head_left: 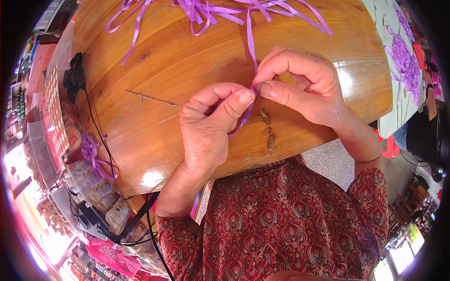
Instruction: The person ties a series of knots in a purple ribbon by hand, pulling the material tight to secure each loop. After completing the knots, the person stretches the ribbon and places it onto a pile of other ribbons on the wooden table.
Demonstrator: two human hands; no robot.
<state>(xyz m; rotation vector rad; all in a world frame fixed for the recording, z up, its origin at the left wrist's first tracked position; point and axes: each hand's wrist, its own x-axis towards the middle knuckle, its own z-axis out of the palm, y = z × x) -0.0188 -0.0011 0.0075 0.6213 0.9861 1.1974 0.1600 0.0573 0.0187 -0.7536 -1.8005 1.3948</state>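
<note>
A narrow purple ribbon runs down from the loose pile at the far edge of the wooden table to my fingers. My left hand pinches it between thumb and forefinger. Close against it, my right hand grips the same ribbon with thumb and fingertip, and the two thumbs almost meet. A small bunched or knotted part shows between the fingertips, mostly hidden by them. Below my left thumb a loop or tail of the ribbon curls toward the near side.
More purple ribbons lie at the far edge of the wooden table. A thin twisted wire tool rests left of my hands. A black cable runs along the left side. At right, a white table holds another ribbon heap.
</note>
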